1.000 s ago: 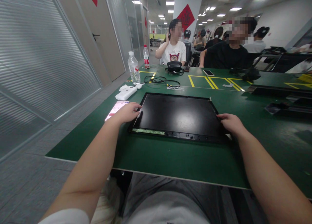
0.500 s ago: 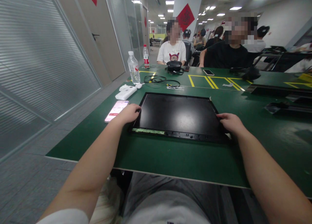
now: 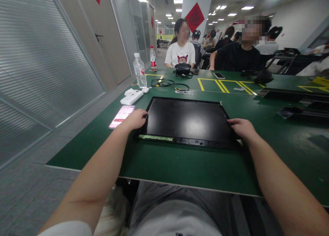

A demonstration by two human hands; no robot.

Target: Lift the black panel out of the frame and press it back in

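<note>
A black display panel (image 3: 187, 121) in a thin dark frame lies face up in front of me, its surface reflecting the ceiling light. Along its near edge runs a green circuit strip (image 3: 155, 138) on the left half. My left hand (image 3: 137, 119) grips the panel's left edge, with the thumb on top and the other fingers mostly hidden. At the right edge, my right hand (image 3: 243, 129) holds the frame the same way, its fingertips partly under the rim. Just left of my left hand is a lit phone (image 3: 120, 116).
On the green table (image 3: 159, 164), a white device (image 3: 131, 97), a clear bottle (image 3: 140, 71), a red-capped bottle (image 3: 153, 59) and a black cable (image 3: 164, 83) stand or lie beyond the panel. Dark long parts (image 3: 295, 94) lie at right. Two people sit across the table.
My hands keep the same hold on the panel, which stays in place. The whole view has shifted very slightly; the person in white has turned their head a little.
</note>
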